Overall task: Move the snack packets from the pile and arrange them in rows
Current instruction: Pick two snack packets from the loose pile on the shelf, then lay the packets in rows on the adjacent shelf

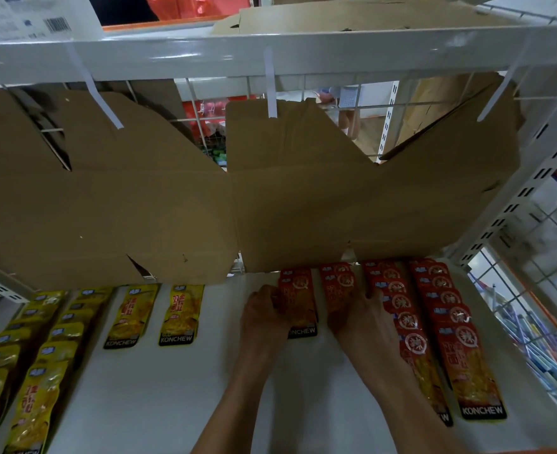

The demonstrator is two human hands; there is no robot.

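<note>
White shelf (179,388): left hand (264,317), right hand (360,317) fingers curled gripping red packets (298,299)

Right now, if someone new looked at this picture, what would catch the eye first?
Probably the two hands at the centre of the white shelf: the left hand and the right hand each grip a red foil snack packet. To their right lie two long overlapping rows of red packets; to the far left, rows of yellow foil packets. Large brown cardboard sheets hang behind.
</note>
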